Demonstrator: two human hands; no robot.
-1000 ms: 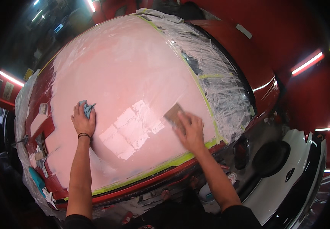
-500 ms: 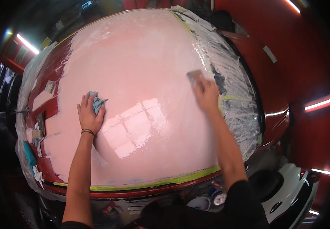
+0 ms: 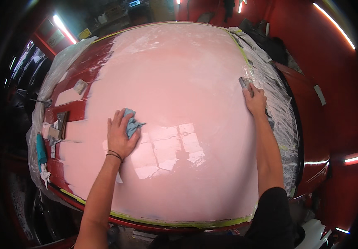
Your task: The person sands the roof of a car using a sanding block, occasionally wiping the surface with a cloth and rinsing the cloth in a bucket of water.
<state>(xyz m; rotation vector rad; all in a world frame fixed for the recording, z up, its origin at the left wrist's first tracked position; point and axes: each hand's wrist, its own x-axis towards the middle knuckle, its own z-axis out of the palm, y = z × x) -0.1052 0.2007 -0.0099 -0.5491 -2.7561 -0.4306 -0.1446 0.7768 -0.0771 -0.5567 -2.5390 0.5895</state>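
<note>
A large, wet-looking pale pink curved vehicle panel [image 3: 174,91] spreads out before me. My left hand [image 3: 120,135] lies on its left-middle part, fingers partly spread, with a crumpled blue cloth [image 3: 132,123] caught under the fingers and thumb. A dark band circles that wrist. By the panel's right edge, my right hand [image 3: 255,99] grips a small grey sanding block [image 3: 245,82] against the surface. Its fingers wrap the near end of the block; the underside is hidden.
Yellow-green masking tape [image 3: 212,224] borders the panel, and clear plastic sheeting [image 3: 276,108] covers the right side. On the red left strip sit a grey sanding pad [image 3: 80,86], several small blocks [image 3: 55,133] and a teal roll-shaped item [image 3: 41,148].
The whole view has shifted, so the panel appears farther right. My right hand has slid the block farther away along the right edge. My left hand stays on the cloth.
</note>
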